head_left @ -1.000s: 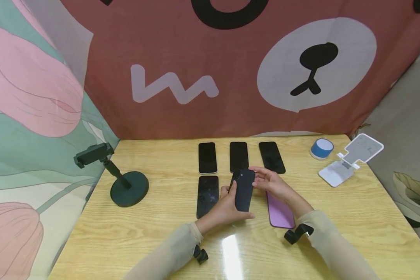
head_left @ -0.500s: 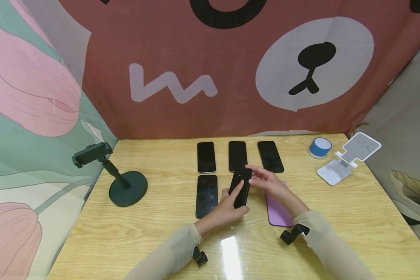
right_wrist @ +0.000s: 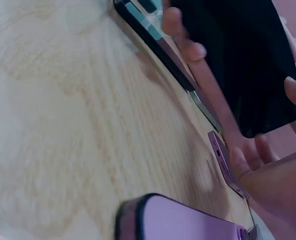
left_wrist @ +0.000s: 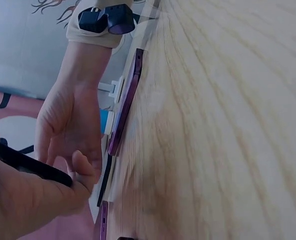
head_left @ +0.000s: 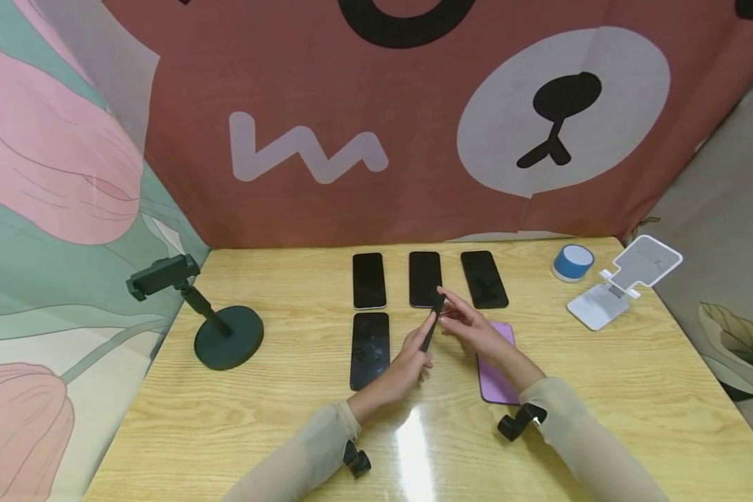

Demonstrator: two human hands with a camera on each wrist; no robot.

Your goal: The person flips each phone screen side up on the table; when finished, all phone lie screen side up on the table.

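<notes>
A black smartphone (head_left: 429, 336) is held up over the middle of the table, nearly edge-on in the head view. My left hand (head_left: 401, 373) grips it along its side, fingers wrapped round it. At its far end my right hand (head_left: 480, 336) holds it, with the thumb near the dark screen (right_wrist: 237, 65) and fingers at the edge in the right wrist view. A purple phone (head_left: 497, 373) lies face down beneath my right forearm. To the left lies a smudged black phone (head_left: 370, 351). Behind stand in a row black phones: left (head_left: 369, 281), middle (head_left: 424, 277) and right (head_left: 484, 279).
A dark green phone stand (head_left: 229, 338) with a round base is at the left. On the right are a blue and white cylinder (head_left: 573, 263) and a white folding stand (head_left: 602, 307). Printed cloth (head_left: 301, 209) hangs behind the wooden table (head_left: 276, 418).
The phone has turned from showing its camera-side back to standing nearly edge-on. My left hand has rolled with it. Both hands stay near the same spot.
</notes>
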